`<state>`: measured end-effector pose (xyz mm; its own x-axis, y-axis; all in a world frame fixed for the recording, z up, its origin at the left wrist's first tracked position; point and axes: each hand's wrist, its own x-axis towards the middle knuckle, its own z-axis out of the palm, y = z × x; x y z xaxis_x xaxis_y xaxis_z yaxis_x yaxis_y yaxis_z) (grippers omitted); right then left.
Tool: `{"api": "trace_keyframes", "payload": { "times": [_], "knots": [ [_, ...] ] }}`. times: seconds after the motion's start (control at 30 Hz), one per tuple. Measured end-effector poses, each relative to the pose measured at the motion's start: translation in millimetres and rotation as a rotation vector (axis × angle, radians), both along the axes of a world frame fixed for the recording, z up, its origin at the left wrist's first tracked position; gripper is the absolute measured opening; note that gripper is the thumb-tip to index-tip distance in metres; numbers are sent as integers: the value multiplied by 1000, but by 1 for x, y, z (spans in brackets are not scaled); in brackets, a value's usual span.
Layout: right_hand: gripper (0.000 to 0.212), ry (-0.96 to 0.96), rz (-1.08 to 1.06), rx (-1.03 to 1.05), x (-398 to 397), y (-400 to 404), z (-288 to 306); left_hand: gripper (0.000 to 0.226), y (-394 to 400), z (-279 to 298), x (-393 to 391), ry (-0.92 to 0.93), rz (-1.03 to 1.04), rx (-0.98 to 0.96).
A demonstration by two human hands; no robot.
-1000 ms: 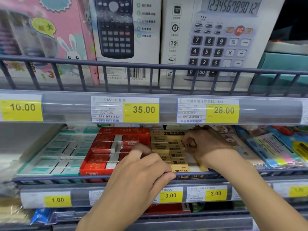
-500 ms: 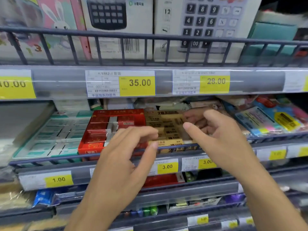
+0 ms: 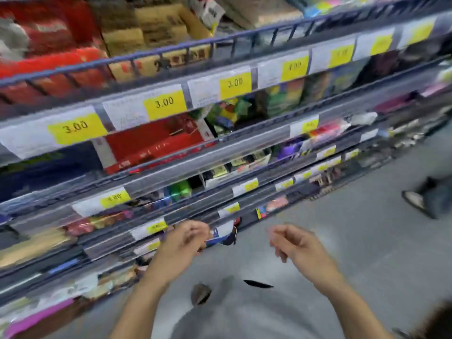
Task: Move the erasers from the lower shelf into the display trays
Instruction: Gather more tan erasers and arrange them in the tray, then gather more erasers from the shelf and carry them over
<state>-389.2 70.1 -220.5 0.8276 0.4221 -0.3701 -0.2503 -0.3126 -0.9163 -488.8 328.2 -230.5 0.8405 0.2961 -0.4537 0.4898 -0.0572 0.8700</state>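
Now my left hand [image 3: 182,243] and right hand [image 3: 297,245] have dropped away from the eraser trays [image 3: 156,33], up at 11 o'clock. Both hold nothing. My fingers curl loosely, a little apart.

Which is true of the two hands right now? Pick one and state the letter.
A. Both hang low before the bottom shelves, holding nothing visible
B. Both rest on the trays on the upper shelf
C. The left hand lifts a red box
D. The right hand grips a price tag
A: the left hand and right hand are both low by the bottom shelves, fingers loosely curled with no eraser visible, well below the red tray and tan tray.
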Motion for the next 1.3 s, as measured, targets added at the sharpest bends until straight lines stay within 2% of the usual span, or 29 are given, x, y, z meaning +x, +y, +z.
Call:
{"api": "trace_keyframes", "payload": {
  "times": [0.1,0.23,0.43,0.67,1.0,1.3],
  "knots": [
    [14,108,-21,-125,-23,-54,-42,8,-34,-44,-22,187,-22,-51],
    [11,236,-116,-205,-53,-129,-75,10,-81,-68,-36,313,-62,-61],
    [11,327,-204,-267,-82,-235,-99,10,-160,-76,-26,382,-165,-5],
    [14,270,-315,-214,-51,-303,-92,10,-226,-73,14,374,-220,31],
    [16,128,-465,-135,57,-359,-69,10,-295,-91,147,336,-405,38],
    [11,186,-602,-204,140,-428,-67,10,-369,-87,330,275,-539,-17]
  ]
}}
